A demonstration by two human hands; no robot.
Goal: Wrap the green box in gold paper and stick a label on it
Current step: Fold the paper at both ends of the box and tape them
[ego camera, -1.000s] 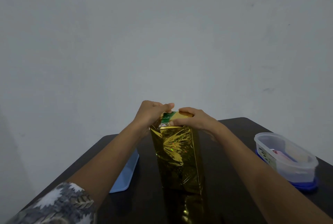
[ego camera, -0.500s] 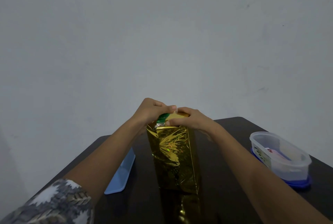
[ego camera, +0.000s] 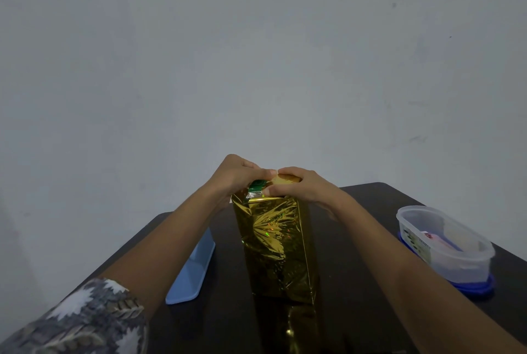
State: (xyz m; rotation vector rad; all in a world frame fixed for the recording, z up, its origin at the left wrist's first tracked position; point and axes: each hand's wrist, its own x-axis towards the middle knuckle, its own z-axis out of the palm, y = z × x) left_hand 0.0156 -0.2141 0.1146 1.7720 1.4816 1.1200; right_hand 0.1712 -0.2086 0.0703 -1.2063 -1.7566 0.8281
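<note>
Hands meet atop the upright green box [ego camera: 258, 185], mid dark table [ego camera: 356, 211], arms stretched forward. Left hand [ego camera: 236, 177] curls its fingers onto the gold paper [ego camera: 273, 245] at the top edge; right hand [ego camera: 299, 187] pinches the folded flap. Blue tray [ego camera: 191, 274] lies at the box's 9 o'clock, clear tub [ego camera: 445, 242] at 3.

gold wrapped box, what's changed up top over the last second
The left hand and right hand drew slightly closer over the top of the upright green box, still pinching the shiny gold foil paper flaps there; a green patch still shows. The light blue plastic tray, clear plastic tub and dark table stayed put.
</note>
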